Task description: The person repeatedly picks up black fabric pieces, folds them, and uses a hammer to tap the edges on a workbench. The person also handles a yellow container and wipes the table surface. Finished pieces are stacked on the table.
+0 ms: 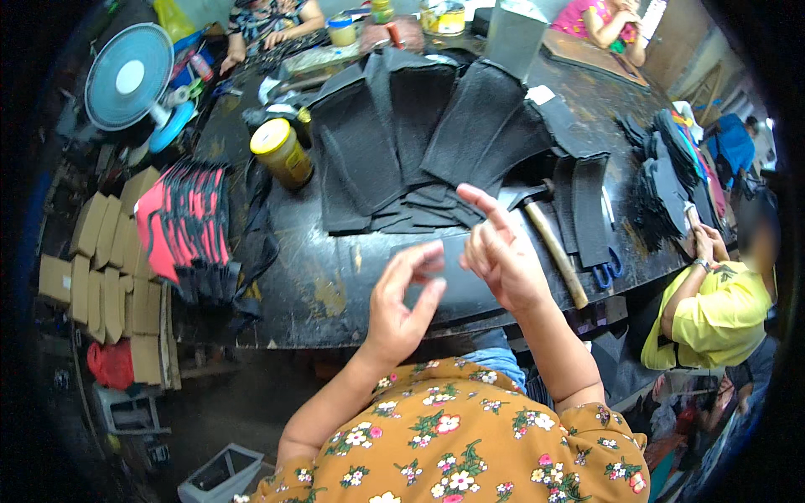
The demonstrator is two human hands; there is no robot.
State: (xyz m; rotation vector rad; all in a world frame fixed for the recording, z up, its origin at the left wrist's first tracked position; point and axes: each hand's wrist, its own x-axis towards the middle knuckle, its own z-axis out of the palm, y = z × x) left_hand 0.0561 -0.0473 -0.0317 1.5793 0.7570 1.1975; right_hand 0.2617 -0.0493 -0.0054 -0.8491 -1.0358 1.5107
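Both my hands hover over the near edge of a dark work table (310, 310). My left hand (404, 300) is open, its thumb apart from the curved fingers, with nothing seen in it. To its right, my right hand (503, 264) points its index finger forward while the other fingers curl loosely; it shows nothing held. Just beyond them, stacks of black fabric pieces (356, 151) lie fanned out. Smaller black pieces (428, 210) are heaped at the fan's near side. A wooden-handled hammer (555, 251) lies right of my right hand, beside blue-handled scissors (605, 272).
A yellow-lidded jar (281, 152) stands left of the fan of fabric. Farther left are a pink-and-black stack (184, 222), tan blocks (105, 251) and an electric fan (130, 77). A person in yellow (713, 310) works at the right; two more sit across the table.
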